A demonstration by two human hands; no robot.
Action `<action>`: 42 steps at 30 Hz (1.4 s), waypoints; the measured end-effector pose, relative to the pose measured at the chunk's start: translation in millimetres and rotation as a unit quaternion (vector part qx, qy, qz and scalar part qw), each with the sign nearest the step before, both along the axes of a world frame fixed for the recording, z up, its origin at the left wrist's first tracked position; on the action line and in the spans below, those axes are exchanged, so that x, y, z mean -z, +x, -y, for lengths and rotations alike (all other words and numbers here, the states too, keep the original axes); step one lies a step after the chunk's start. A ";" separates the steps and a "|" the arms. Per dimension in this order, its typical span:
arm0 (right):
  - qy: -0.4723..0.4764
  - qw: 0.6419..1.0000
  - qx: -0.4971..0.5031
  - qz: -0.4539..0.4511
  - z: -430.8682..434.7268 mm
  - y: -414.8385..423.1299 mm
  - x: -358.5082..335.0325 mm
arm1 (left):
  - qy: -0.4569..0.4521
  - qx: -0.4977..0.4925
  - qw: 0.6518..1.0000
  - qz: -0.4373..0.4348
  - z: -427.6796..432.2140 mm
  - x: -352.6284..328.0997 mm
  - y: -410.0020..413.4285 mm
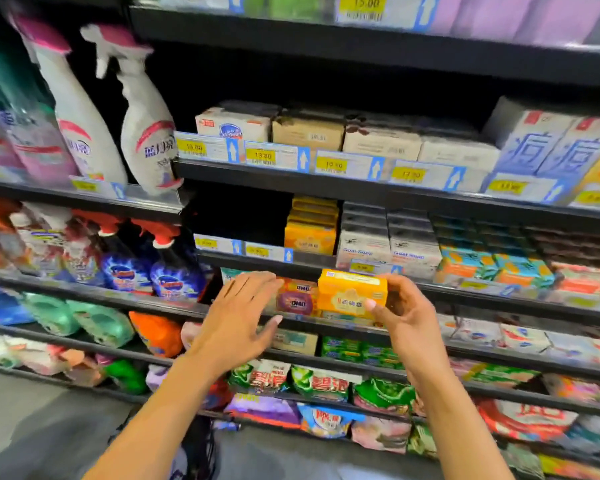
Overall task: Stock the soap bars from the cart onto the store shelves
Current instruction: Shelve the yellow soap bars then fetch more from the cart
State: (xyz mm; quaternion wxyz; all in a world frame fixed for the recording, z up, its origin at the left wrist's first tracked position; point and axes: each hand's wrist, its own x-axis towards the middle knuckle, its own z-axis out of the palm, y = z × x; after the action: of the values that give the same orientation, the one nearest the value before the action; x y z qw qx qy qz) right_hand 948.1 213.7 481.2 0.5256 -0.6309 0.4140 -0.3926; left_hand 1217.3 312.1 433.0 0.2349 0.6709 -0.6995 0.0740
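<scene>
– Soap bar (352,294), the yellow box: where is it?

– Off the shelf, in the right hand (406,317). It hangs level, long side facing out, in front of the dark shelf edge (250,263) that carries the price tags (219,244).

– How is it held?

– By its right end. The thumb (371,304) presses the lower front corner, and the other fingers curl over the top and round the back of that end.

– And the left hand (239,317)?

– It holds nothing. The fingers are straight and spread, the palm turned to the shelves. The fingertips lie over the OMO boxes (297,297), which stand just left of the bar. Whether they touch the boxes, I cannot tell.

– Are the hands together?

– Apart, with the OMO boxes and the bar between them.

– What is around them?

– One shelf up, above the bar and a little left, stands a stack of yellow boxes (310,230) of the same look. Right beside that stack are grey Goat Soap boxes (362,251), then teal and orange boxes (492,268). Higher still is a row of pale and brown boxes (309,133) behind yellow price labels. In the bay to the left stand white spray bottles (146,147) with pink triggers, and below them blue bottles (174,271) with red triggers. Under the hands lie green bags (312,382). Much of the left side is blurred.
</scene>
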 end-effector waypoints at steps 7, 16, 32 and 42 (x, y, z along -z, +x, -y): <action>-0.094 0.995 0.041 -0.013 46.8 52.0 -17.1 | -0.005 0.024 0.998 0.054 50.9 5.1 30.9; -0.172 0.983 0.032 -0.050 80.8 94.9 -19.2 | -0.061 0.072 0.990 0.103 77.2 36.0 49.5; -0.354 0.906 0.063 -0.224 90.1 111.0 19.2 | -0.099 0.096 0.986 0.095 83.6 49.0 57.2; -0.390 0.870 0.050 -0.297 95.5 105.8 26.9 | -0.098 0.086 0.987 0.096 83.4 49.3 56.3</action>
State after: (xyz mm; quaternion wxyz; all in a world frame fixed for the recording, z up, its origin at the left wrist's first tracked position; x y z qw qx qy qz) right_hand 1053.9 118.2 454.4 0.0688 -0.8497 0.3950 -0.3425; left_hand 1273.6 228.7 383.7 0.2362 0.5717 -0.7635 0.1857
